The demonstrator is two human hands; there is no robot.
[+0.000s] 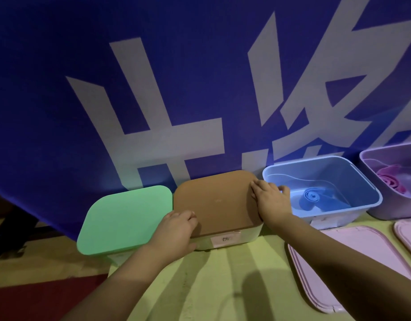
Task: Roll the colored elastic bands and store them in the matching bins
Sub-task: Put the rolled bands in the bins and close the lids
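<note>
A white bin with a brown lid stands at the middle of the yellow-green table. My left hand grips the lid's near left corner, fingers curled over the edge. My right hand lies on the lid's right edge with its fingers fairly straight on top and its thumb over the side. To the right an open blue bin holds a rolled blue band. An open purple bin at the far right holds a rolled pink band. A green-lidded bin stands at the left.
Pink lids lie flat on the table at the right, near the front. A blue banner with large white characters hangs right behind the bins. The table's left edge drops off beside the green-lidded bin.
</note>
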